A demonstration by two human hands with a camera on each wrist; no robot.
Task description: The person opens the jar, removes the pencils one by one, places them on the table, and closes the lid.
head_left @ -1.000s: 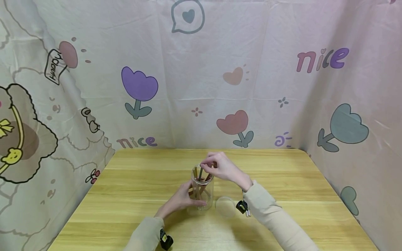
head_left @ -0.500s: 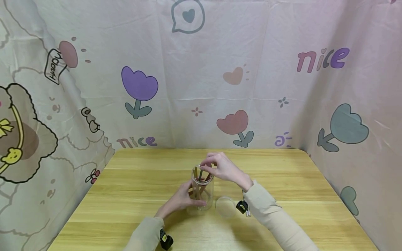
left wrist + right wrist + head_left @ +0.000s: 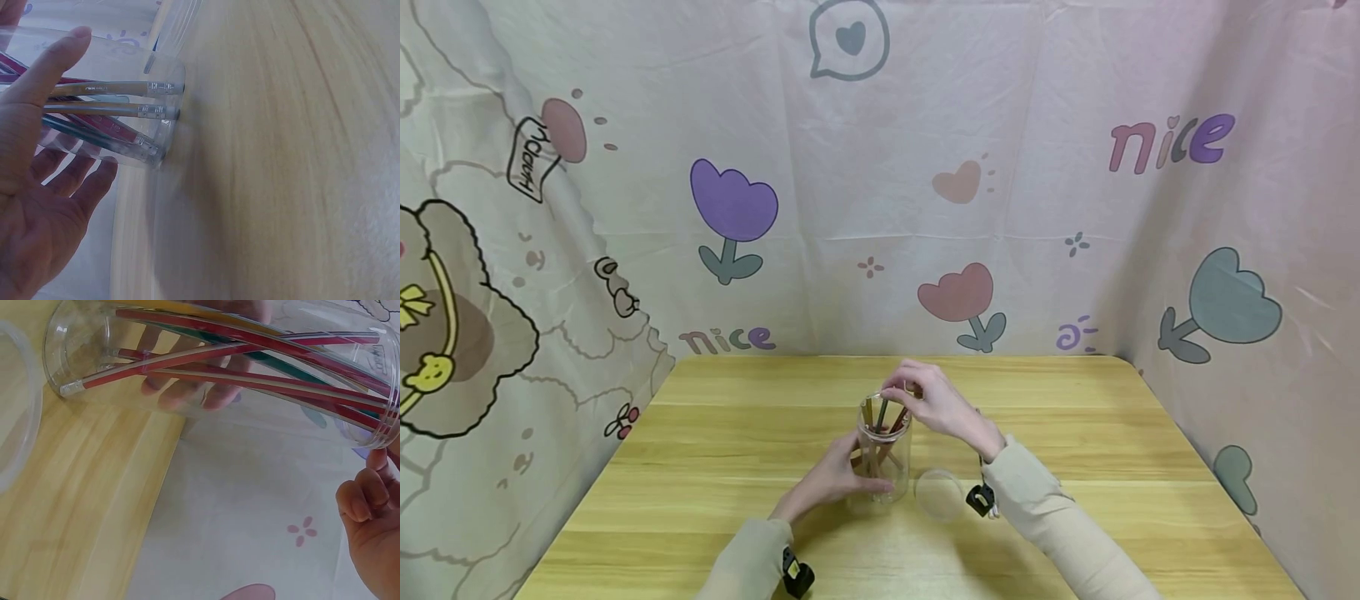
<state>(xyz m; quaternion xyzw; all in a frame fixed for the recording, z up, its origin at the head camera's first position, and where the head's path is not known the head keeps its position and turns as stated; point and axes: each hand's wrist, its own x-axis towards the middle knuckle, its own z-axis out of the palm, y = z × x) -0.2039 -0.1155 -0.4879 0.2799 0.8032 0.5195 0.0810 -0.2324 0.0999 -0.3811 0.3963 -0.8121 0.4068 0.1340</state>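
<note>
A tall clear jar [image 3: 901, 471] stands upright on the table with several pencils in it. My left hand [image 3: 835, 477] grips the jar low on its left side, thumb across the front. In the left wrist view, yellow pencils [image 3: 112, 89], a red pencil [image 3: 115, 128] and a green pencil [image 3: 75, 134] have their ends at the jar's bottom. Over the jar's mouth, my right hand [image 3: 936, 402] pinches the top of a dark pencil [image 3: 882, 417] between thumb and forefinger. Red pencils [image 3: 181, 357] cross inside the jar in the right wrist view, where the right fingertips are hidden.
A round clear lid [image 3: 938, 494] lies on the wooden table [image 3: 715, 417], just right of the jar. Printed cloth [image 3: 850, 208] hangs behind the table and along both sides. Black cameras sit on both wrists.
My right hand has shifted slightly right, and the top of the dark pencil has tilted right with it. My left hand and the jar have stayed in place.
</note>
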